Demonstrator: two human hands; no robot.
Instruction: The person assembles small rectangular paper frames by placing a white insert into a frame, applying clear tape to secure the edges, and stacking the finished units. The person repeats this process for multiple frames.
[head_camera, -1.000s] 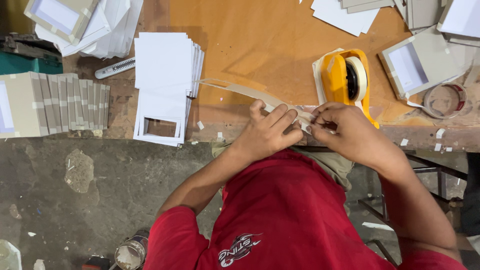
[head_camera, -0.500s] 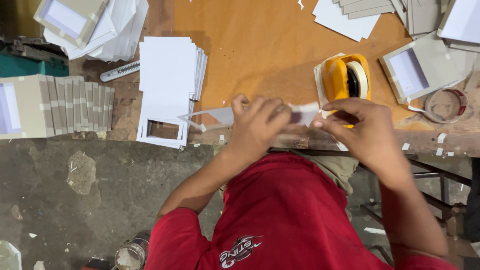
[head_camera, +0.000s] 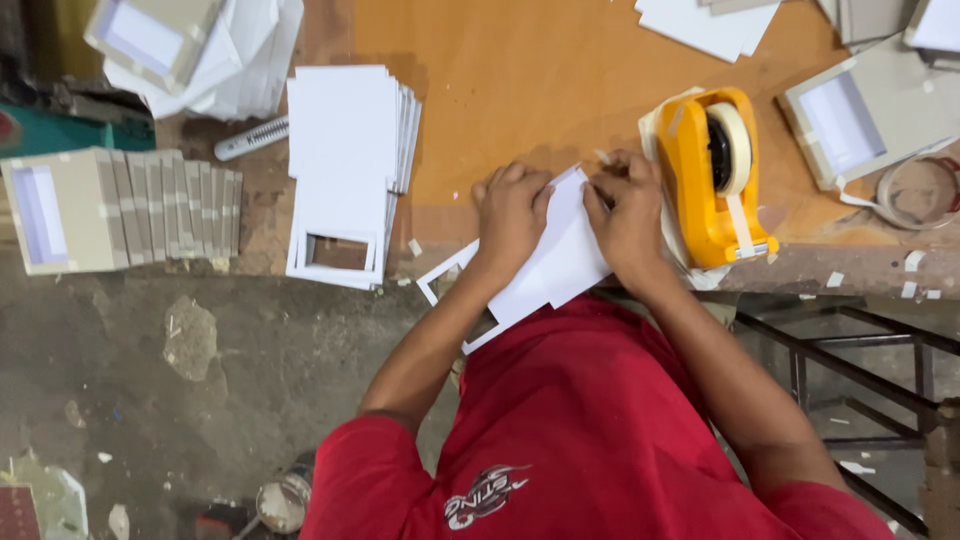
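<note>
Pinching white card (head_camera: 555, 262) with curled left hand (head_camera: 512, 215) and right hand (head_camera: 626, 215)

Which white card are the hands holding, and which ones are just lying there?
The hands hold the tilted white card at the table edge, beside the yellow tape dispenser. The other white cards lie flat in a stack, untouched.

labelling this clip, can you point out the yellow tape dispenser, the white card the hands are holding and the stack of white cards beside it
yellow tape dispenser (head_camera: 690, 185), head view, on its yellow side wall.
white card (head_camera: 556, 262), head view, on the bare face between the two hands.
stack of white cards (head_camera: 342, 140), head view, on the top sheet.
</note>
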